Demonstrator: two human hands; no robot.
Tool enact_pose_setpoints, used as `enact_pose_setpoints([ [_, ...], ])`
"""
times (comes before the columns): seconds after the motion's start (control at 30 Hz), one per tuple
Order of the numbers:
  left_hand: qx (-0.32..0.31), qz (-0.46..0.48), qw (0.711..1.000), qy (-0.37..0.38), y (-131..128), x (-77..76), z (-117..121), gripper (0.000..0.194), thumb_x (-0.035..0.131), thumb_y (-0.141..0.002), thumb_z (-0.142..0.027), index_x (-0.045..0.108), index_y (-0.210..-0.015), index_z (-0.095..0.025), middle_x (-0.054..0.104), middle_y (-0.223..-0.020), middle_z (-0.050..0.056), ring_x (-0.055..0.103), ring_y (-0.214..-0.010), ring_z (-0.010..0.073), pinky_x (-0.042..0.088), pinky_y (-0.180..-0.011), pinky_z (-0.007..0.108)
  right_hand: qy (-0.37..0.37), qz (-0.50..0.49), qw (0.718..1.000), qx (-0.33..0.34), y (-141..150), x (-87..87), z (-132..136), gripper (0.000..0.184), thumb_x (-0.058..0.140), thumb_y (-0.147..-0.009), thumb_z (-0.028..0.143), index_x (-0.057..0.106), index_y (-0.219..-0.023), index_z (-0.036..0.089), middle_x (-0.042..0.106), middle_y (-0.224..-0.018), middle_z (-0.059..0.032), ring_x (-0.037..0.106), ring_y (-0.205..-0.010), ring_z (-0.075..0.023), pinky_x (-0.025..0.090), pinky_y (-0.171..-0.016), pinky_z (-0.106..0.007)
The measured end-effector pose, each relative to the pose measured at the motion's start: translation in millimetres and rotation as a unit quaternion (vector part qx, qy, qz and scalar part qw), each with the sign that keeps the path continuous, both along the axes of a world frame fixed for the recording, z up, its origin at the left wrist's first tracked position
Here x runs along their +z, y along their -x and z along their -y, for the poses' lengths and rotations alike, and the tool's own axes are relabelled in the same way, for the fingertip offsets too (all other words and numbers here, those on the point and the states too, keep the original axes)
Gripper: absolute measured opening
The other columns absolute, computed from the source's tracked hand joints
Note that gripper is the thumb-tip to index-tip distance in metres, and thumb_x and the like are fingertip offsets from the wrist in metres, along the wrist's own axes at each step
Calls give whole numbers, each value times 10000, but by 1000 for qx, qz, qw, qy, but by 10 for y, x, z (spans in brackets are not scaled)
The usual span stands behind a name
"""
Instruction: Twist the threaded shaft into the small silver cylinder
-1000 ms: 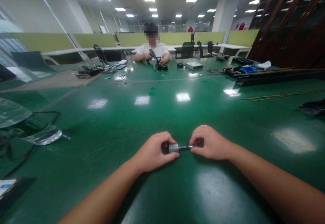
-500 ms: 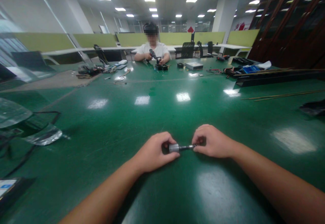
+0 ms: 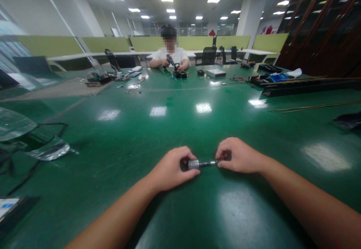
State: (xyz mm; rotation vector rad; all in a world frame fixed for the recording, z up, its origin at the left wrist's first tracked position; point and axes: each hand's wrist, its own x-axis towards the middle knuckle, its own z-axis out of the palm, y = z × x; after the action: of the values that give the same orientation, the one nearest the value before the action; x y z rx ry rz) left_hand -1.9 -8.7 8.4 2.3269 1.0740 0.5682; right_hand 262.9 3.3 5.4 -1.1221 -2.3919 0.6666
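Note:
My left hand is closed, thumb and fingers round a short silver metal cylinder low above the green table. From the cylinder a thin shaft, dark with a bright end section, points right. My right hand pinches a small dark ridged piece at the tip of that shaft. Fingertips partly hide this piece, and I cannot tell whether it is a separate part or the shaft's end. The cylinder's left end is hidden in the left hand.
A clear plastic bottle lies at left, near dark cables and a phone-like device. Across the table, a person holds a power drill. Thin rods and a black channel lie at right.
My right hand has slid slightly to the right, away from the cylinder, and more of the shaft shows between the hands. My left hand keeps its place and grip.

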Motion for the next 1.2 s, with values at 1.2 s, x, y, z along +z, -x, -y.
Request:
enact_pose_setpoints([
  [1.2, 22, -3, 999, -27, -84, -36, 11, 176, 739, -767, -279, 673, -894, -177, 679, -842, 30, 623, -766, 176, 465, -694, 273, -50, -55, 997, -13, 358, -148, 148, 86, 739, -780, 194, 717, -862, 206, 698, -794, -6, 595, -782, -167, 391, -780, -322],
])
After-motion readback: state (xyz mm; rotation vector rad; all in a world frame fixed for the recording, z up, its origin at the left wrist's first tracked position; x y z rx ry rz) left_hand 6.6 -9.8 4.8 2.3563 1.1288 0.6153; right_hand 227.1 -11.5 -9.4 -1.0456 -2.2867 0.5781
